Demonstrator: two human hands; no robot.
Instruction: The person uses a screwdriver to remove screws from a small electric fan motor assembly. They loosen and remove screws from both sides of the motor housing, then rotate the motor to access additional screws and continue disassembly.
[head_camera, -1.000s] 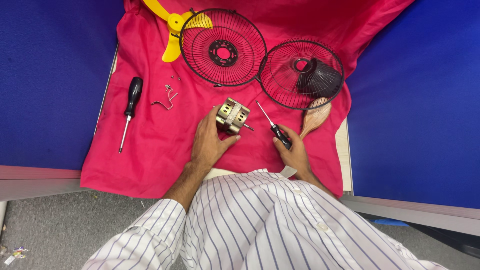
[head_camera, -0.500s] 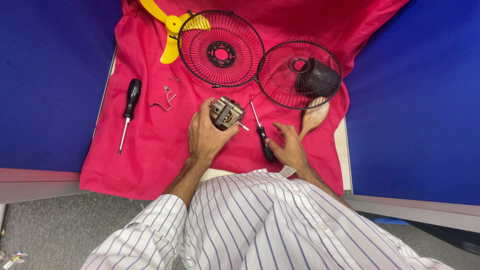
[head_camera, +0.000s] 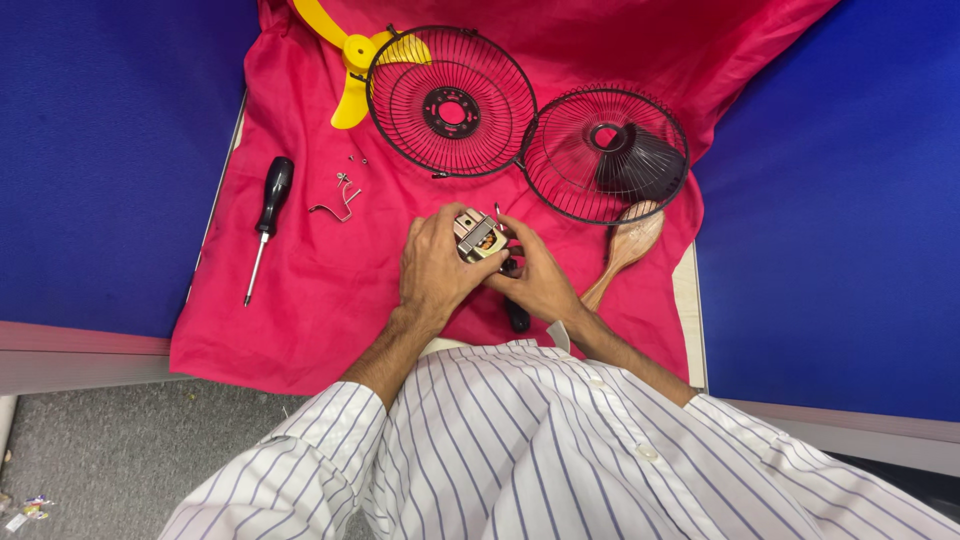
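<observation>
Nearest, a small fan motor (head_camera: 479, 236) is gripped in the left hand (head_camera: 437, 266) above the red cloth (head_camera: 300, 300). A black-handled screwdriver (head_camera: 512, 290) is clasped in the right hand (head_camera: 538, 280), its tip at the motor. A second screwdriver (head_camera: 267, 215) is laid well to the left. Farther off, two black fan grilles (head_camera: 450, 100) and a yellow blade (head_camera: 350, 70) are seen.

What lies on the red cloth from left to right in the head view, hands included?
Black-handled screwdriver → bent wire clip → left hand → small motor → right hand → wooden brush.
</observation>
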